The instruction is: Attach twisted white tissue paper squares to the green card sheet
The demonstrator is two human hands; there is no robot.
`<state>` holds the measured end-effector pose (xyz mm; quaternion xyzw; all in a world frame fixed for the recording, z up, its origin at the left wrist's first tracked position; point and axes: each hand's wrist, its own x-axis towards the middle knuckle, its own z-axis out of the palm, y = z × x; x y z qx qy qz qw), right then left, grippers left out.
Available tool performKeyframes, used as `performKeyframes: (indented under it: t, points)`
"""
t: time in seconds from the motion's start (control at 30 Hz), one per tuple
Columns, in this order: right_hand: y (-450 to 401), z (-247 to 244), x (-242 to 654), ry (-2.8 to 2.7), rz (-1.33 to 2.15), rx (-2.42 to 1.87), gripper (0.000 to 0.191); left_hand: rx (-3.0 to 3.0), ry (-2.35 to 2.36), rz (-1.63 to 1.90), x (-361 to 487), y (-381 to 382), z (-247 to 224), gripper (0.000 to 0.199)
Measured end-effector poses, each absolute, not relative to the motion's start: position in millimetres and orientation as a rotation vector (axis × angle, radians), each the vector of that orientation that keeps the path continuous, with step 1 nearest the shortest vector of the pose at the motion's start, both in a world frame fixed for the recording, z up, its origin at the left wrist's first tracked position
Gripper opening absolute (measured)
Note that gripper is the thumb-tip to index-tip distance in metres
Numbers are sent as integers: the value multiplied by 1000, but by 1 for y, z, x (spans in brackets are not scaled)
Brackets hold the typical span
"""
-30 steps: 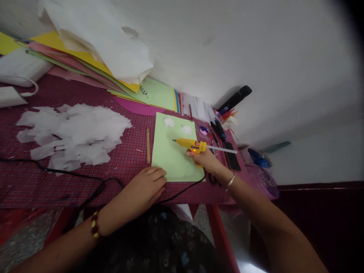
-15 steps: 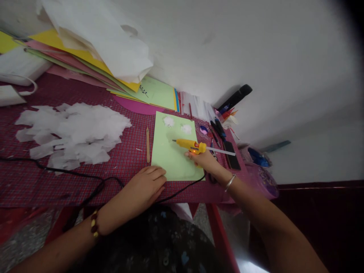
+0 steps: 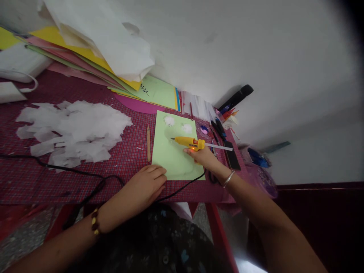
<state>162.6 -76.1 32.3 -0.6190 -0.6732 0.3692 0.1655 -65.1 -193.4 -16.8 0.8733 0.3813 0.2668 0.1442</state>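
My right hand (image 3: 202,156) is closed around a yellow glue gun (image 3: 186,142), its nozzle pointing left over a light green sheet of paper (image 3: 173,163). A clear glue stick (image 3: 220,146) juts from the gun's back, and a small orange light glows on its side. My left hand (image 3: 149,182) lies flat with fingers stretched over the sheet's lower left corner. Two small white paper tufts, a left one (image 3: 169,121) and a right one (image 3: 187,128), sit on the upper part of the sheet.
Left on the checked tablecloth (image 3: 133,151) lies a heap of white tissue pieces (image 3: 76,131). A wooden stick (image 3: 148,144) lies beside the sheet. Coloured papers (image 3: 93,64) are stacked behind. A black phone (image 3: 232,156) lies right. A black cord (image 3: 71,172) crosses the front.
My right hand has moved the glue gun slightly to the left and a little farther up the sheet. My left hand stays in place on the paper.
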Motion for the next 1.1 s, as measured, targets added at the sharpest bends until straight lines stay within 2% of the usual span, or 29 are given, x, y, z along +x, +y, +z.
performKeyframes:
  t: [0.23, 0.53, 0.77, 0.93, 1.1]
  points:
    - [-77, 40, 167, -1938, 1165, -1720, 21, 2502, 1099, 750, -65, -194, -17, 20]
    - [-79, 38, 163, -1925, 1034, -1794, 24, 2496, 1089, 731, -66, -194, -17, 20]
    - [-81, 38, 173, -1854, 1244, -1696, 29, 2501, 1099, 750, -64, -195, -18, 18]
    - [-81, 31, 174, -1815, 1112, -1797, 34, 2485, 1088, 801, -64, -195, -17, 17]
    - [-82, 33, 171, -1817, 1034, -1836, 27, 2479, 1087, 791, -64, -195, -17, 18]
